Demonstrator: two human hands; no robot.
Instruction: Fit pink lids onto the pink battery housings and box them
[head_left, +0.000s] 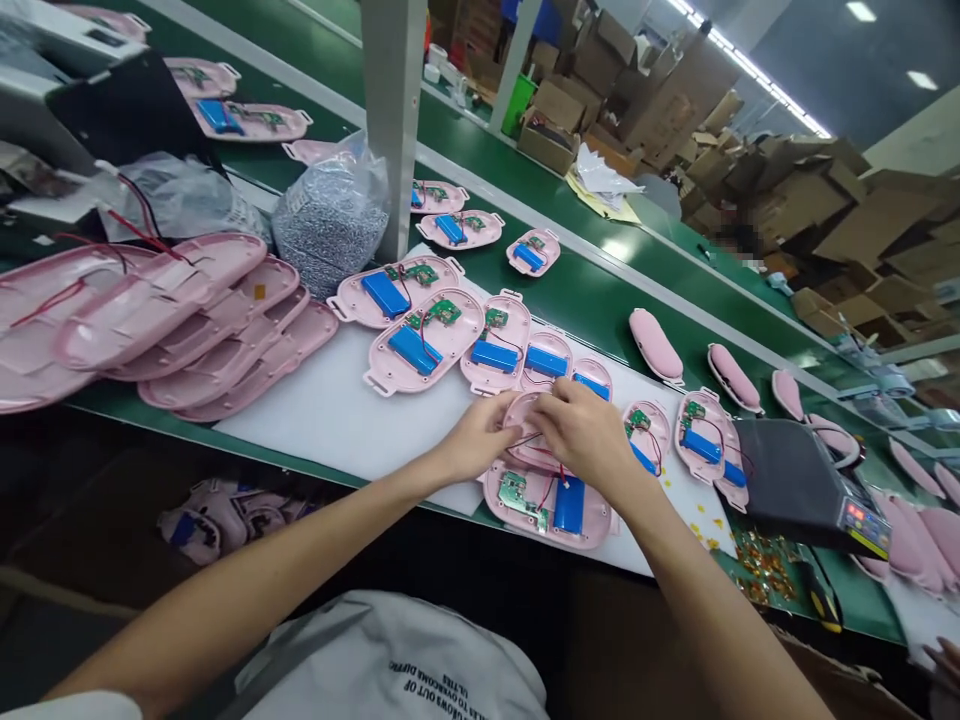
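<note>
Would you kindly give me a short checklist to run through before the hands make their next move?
1. Left hand and right hand both on the upper pink piece: ok.
2. Blue battery lying inside the lower pink shell: ok.
3. Green circuit board inside that same shell: ok; whether it is fastened, cannot tell.
4. Small white connector plugged in: cannot tell, too small to judge.
5. Red wires free of pinching under the upper piece: cannot tell, hands and piece hide part of them.
6. Loose brass-coloured parts apart from the hands: ok, they lie off to the right.
</note>
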